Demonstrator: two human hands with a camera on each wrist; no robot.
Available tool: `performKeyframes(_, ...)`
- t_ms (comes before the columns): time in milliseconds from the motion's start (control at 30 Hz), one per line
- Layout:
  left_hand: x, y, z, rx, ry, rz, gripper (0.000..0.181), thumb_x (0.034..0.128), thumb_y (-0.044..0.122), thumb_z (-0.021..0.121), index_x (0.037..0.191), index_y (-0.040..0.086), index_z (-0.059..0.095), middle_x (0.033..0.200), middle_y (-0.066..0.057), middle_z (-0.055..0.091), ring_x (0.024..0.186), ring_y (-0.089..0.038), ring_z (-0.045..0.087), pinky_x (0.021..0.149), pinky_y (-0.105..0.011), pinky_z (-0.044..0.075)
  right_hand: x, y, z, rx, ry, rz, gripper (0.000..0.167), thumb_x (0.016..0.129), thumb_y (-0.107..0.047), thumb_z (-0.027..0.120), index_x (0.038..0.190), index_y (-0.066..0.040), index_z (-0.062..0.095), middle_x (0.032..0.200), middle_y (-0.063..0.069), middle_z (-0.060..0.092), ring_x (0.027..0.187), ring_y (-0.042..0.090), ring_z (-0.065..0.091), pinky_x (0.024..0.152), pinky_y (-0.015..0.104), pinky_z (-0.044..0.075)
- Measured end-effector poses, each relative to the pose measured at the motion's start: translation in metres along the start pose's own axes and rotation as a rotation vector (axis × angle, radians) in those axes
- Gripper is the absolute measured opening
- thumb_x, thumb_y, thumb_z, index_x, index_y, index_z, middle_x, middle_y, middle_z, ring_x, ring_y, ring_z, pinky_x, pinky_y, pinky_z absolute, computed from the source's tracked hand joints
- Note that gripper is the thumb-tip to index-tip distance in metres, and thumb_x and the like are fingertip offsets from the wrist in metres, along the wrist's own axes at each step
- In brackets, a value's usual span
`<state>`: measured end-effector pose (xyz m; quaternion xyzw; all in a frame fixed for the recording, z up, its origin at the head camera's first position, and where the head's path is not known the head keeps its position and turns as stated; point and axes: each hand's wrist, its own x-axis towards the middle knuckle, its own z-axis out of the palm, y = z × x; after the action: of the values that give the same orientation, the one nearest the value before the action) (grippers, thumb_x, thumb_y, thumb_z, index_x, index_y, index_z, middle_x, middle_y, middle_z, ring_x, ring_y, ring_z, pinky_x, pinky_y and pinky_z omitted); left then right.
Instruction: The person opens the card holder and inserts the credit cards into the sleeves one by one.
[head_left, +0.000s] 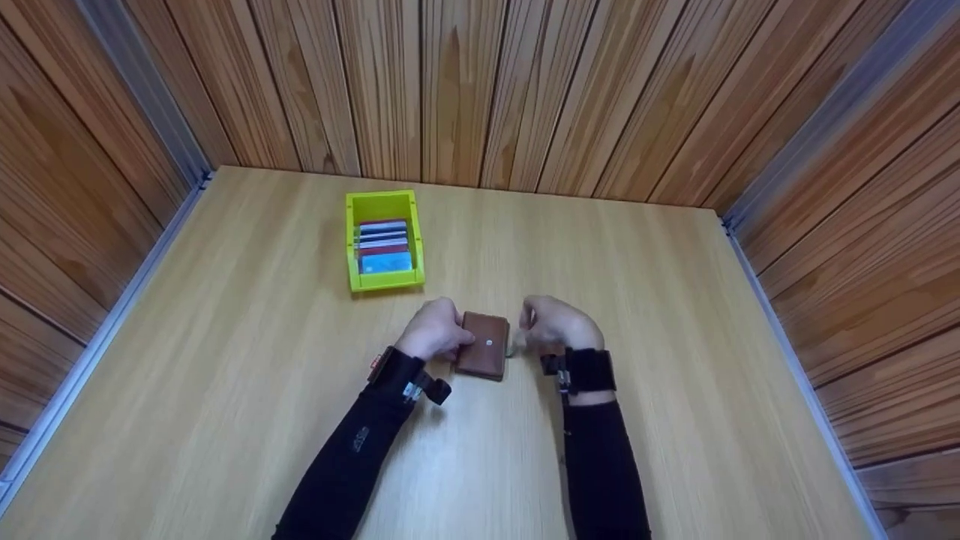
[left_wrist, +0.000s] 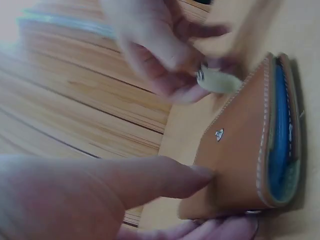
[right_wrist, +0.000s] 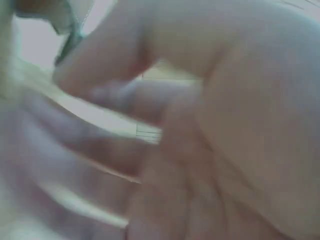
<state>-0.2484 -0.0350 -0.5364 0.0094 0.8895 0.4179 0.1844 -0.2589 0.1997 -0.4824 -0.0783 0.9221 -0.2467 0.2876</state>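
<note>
Hands (head_left: 433,328) pinch rect. wht-stitched brn wallet (head_left: 484,356) + pale tab (left_wrist: 220,82).

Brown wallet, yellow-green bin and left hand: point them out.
Brown wallet (head_left: 482,355): head view, middle of its upward-facing cover.
Yellow-green bin (head_left: 387,281): head view, its near wall.
Left hand (head_left: 433,330): head view, back of the hand.

Left grip (head_left: 433,328), right grip (head_left: 562,324): 2. Brown wallet (head_left: 484,349): 1, in left grip. Pale tab (left_wrist: 220,82): 1, at right grip. Yellow-green bin (head_left: 387,280): 1, beyond left grip; cards (head_left: 386,262) inside: several, exact count unclear.
</note>
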Motion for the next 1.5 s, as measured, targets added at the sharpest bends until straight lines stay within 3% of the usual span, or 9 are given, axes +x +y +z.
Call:
performKeyframes(100, 0.012, -0.008, 0.011, 0.089, 0.086, 0.001, 0.026, 0.0864, 0.022, 0.086, 0.083, 0.007, 0.065, 0.074, -0.001, 0.065, 0.064, -0.017, 0.063, 0.057, -0.031, 0.053, 0.002, -0.008, 0.002, -0.029, 0.045, -0.082, 0.009, 0.093, 0.006, 0.065, 0.098, -0.001, 0.069, 0.086, 0.0, 0.06, 0.075, 0.015, 0.054, 0.063, 0.024, 0.043)
performKeyframes(300, 0.0, 0.01, 0.032, 0.302, 0.147, 0.006, 0.075, 0.0821, 0.053, 0.09, 0.13, 0.002, 0.063, 0.118, -0.016, 0.07, 0.101, -0.031, 0.071, 0.085, -0.046, 0.061, 0.0, -0.025, 0.005, -0.042, 0.094, -0.183, 0.018, 0.097, -0.01, 0.061, 0.107, -0.004, 0.075, 0.093, 0.002, 0.065, 0.076, 0.016, 0.054, 0.066, 0.027, 0.043)
performKeyframes(533, -0.027, 0.035, 0.044, 0.394, 0.251, 0.027, 0.092, 0.069, 0.063, 0.096, 0.125, -0.002, 0.062, 0.116, -0.019, 0.067, 0.104, -0.035, 0.072, 0.09, -0.047, 0.061, 0.008, -0.023, 0.011, -0.009, -0.02, -0.204, 0.036, 0.108, -0.029, 0.055, 0.088, -0.006, 0.073, 0.076, -0.004, 0.059, 0.069, 0.012, 0.049, 0.066, 0.025, 0.039)
performKeyframes(700, -0.029, 0.034, 0.056, 0.415, 0.289, 0.013, 0.094, 0.0683, 0.063, 0.095, 0.125, -0.004, 0.059, 0.116, -0.02, 0.065, 0.102, -0.035, 0.071, 0.089, -0.043, 0.062, 0.007, -0.018, 0.011, -0.073, -0.022, -0.079, 0.026, 0.094, -0.017, 0.071, 0.069, -0.008, 0.075, 0.06, -0.008, 0.057, 0.056, 0.009, 0.043, 0.054, 0.024, 0.035)
performKeyframes(867, -0.042, 0.05, 0.04, 0.336, 0.208, -0.012, 0.086, 0.0813, 0.058, 0.087, 0.131, -0.007, 0.058, 0.119, -0.023, 0.068, 0.105, -0.036, 0.072, 0.093, -0.045, 0.063, 0.008, -0.017, 0.014, -0.105, -0.02, -0.044, 0.016, 0.081, 0.001, 0.079, 0.07, -0.01, 0.077, 0.062, -0.01, 0.057, 0.059, 0.01, 0.048, 0.053, 0.022, 0.038)
performKeyframes(1100, -0.042, 0.046, -0.001, 0.154, 0.06, -0.066, 0.057, 0.1005, 0.036, 0.069, 0.137, -0.005, 0.057, 0.115, -0.016, 0.07, 0.092, -0.026, 0.067, 0.073, -0.033, 0.054, 0.008, -0.015, 0.02, -0.048, 0.0, -0.027, 0.021, 0.079, 0.003, 0.083, 0.069, -0.01, 0.071, 0.063, -0.009, 0.057, 0.059, 0.011, 0.052, 0.054, 0.023, 0.042)
performKeyframes(1333, -0.034, 0.034, -0.012, 0.339, 0.339, 0.013, 0.038, 0.0953, 0.001, 0.068, 0.13, -0.007, 0.054, 0.125, -0.029, 0.066, 0.118, -0.046, 0.067, 0.095, -0.055, 0.062, 0.009, -0.013, 0.02, -0.027, -0.02, -0.015, 0.023, 0.081, 0.002, 0.084, 0.076, -0.012, 0.066, 0.072, -0.005, 0.06, 0.067, 0.014, 0.055, 0.058, 0.025, 0.044)
performKeyframes(1433, -0.034, 0.032, -0.008, 0.423, 0.318, 0.05, 0.016, 0.0961, -0.003, 0.063, 0.111, -0.007, 0.069, 0.116, -0.026, 0.07, 0.11, -0.043, 0.07, 0.089, -0.052, 0.064, 0.01, -0.014, 0.019, -0.027, -0.029, -0.014, 0.024, 0.083, 0.003, 0.084, 0.079, -0.012, 0.065, 0.077, -0.004, 0.06, 0.071, 0.015, 0.057, 0.06, 0.025, 0.045)
performKeyframes(1500, -0.032, 0.031, -0.007, 0.397, 0.205, 0.034, 0.013, 0.0998, 0.005, 0.064, 0.103, -0.002, 0.074, 0.108, -0.019, 0.073, 0.101, -0.035, 0.072, 0.085, -0.047, 0.063, 0.01, -0.014, 0.018, -0.028, -0.034, -0.023, 0.022, 0.084, 0.004, 0.082, 0.081, -0.011, 0.066, 0.079, -0.003, 0.06, 0.072, 0.015, 0.057, 0.062, 0.025, 0.045)
